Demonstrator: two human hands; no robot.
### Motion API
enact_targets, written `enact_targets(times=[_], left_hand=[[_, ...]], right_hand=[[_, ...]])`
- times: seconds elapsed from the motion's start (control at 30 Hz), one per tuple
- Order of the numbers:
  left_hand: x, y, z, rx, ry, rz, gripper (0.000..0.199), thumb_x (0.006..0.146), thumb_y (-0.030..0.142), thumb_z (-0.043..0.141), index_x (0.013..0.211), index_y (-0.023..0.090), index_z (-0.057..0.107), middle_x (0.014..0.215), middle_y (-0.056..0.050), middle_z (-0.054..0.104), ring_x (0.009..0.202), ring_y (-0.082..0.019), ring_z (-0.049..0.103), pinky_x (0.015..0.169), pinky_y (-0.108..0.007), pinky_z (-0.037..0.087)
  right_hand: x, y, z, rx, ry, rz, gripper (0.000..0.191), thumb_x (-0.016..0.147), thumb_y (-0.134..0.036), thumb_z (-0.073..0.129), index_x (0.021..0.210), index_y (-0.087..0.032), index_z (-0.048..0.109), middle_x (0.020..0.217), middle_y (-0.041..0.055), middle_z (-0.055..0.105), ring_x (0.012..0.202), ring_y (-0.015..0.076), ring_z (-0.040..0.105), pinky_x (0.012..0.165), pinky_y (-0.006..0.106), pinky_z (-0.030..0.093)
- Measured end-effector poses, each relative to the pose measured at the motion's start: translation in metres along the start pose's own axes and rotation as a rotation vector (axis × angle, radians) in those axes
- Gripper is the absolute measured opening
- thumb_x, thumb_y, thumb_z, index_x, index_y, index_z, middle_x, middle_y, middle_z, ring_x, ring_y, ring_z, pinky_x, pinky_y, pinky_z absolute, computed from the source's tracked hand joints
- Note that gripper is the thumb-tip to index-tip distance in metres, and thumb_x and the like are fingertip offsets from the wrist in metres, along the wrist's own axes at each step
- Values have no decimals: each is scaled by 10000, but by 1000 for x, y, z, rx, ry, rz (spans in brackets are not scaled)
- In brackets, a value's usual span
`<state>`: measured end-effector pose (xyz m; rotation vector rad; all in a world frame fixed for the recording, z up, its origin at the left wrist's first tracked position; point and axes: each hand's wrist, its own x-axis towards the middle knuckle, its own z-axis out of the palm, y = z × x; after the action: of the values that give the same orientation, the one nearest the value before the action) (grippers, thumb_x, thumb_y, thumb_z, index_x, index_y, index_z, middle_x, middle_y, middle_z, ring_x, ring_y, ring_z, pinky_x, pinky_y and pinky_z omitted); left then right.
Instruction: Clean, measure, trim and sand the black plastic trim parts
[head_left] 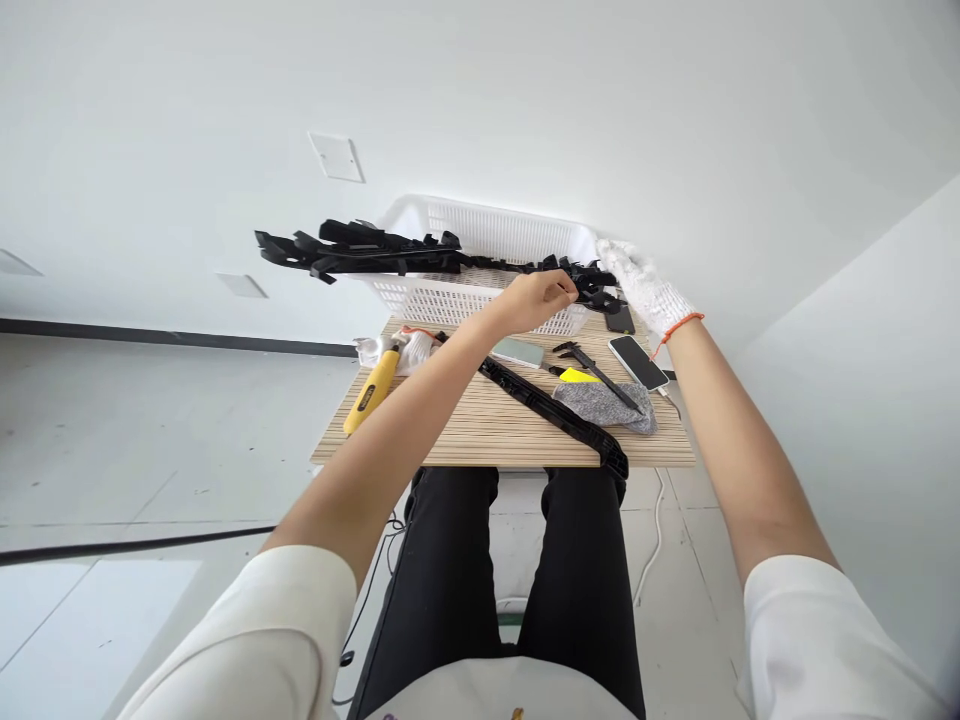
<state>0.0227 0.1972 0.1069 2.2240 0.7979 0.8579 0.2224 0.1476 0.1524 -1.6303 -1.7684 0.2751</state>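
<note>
My bare left hand (536,300) reaches over the front rim of a white slatted plastic basket (465,300). Its thumb and fingers are pinched together at a black plastic strip (592,280) in a pile of similar parts. My right hand (641,285), in a white knit glove with an orange cuff, is at the basket's right end, close against the tips of those strips. The glove's fingertips are partly hidden, so its grip is unclear. Other long black strips (367,250) lie across the basket and stick out past its left side.
On the slatted wooden table (480,430) lie a yellow-handled tool (373,390), another black strip (551,405), a caliper (600,375), a grey cloth glove (600,405), a pale green box (517,352) and a phone (637,362) with a cable. A white wall stands behind.
</note>
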Motion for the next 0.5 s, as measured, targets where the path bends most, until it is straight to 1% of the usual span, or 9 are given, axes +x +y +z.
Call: enact_targets(times=[0.03,0.1,0.13,0.17,0.2,0.27,0.33,0.4,0.5], left_hand=[[10,-4,1,-51,-3,-29,232,989,323,499,1077,154,631,996,-115,746,946,-203,700,871,-353,541],[30,-18,-1,-69,53,-102,259,1008,288,424,1141,141,591,1004,-143,724,921,-207,693,838,-360,547],[39,-26,-3,0,89,-126,258,990,253,445,1182,143,578,1057,-155,703,940,-216,683,846,-371,543],[49,-34,-6,111,90,-143,294,953,222,500,1230,155,571,1142,-166,666,977,-230,668,872,-388,533],[58,-40,-8,232,50,-163,374,907,201,562,1280,177,564,1231,-173,616,1023,-248,650,907,-408,519],[75,-46,-9,458,-99,-214,559,827,179,653,1372,235,543,1376,-177,498,1119,-294,609,971,-451,486],[88,-46,-6,594,-230,-271,634,797,164,682,1406,272,542,1440,-188,426,1169,-346,585,994,-501,468],[99,-43,-1,674,-296,-297,616,810,147,664,1405,267,558,1435,-210,436,1171,-379,588,982,-536,467],[109,-41,5,727,-335,-272,590,838,133,625,1412,245,549,1353,-219,519,1172,-382,593,986,-533,458]], right_hand=[[2,3,-1,46,-5,-22,513,978,-569,403,1224,-209,673,1249,77,688,1226,261,612,1033,415,481],[6,10,-1,141,-23,-55,477,948,-559,480,1196,-201,675,1269,78,683,1222,240,613,1058,395,470],[8,13,-1,165,-34,-53,470,923,-568,521,1177,-205,679,1256,76,691,1197,233,626,1058,393,473],[9,16,0,164,-45,-42,469,899,-585,553,1156,-216,687,1227,71,705,1165,232,640,1051,400,478],[9,18,1,148,-57,-31,466,882,-603,568,1134,-232,696,1196,64,718,1142,237,648,1045,416,481],[9,20,2,111,-80,-27,440,883,-620,555,1094,-269,716,1159,46,732,1131,247,648,1042,444,473],[8,21,2,98,-93,-42,411,898,-615,532,1059,-291,727,1159,29,733,1133,242,645,1046,439,462],[8,22,1,95,-93,-33,406,900,-616,523,1036,-293,728,1154,24,733,1116,239,648,1033,427,465],[6,19,0,87,-100,-11,437,899,-632,509,1015,-270,723,1095,37,737,1067,246,651,999,419,479]])
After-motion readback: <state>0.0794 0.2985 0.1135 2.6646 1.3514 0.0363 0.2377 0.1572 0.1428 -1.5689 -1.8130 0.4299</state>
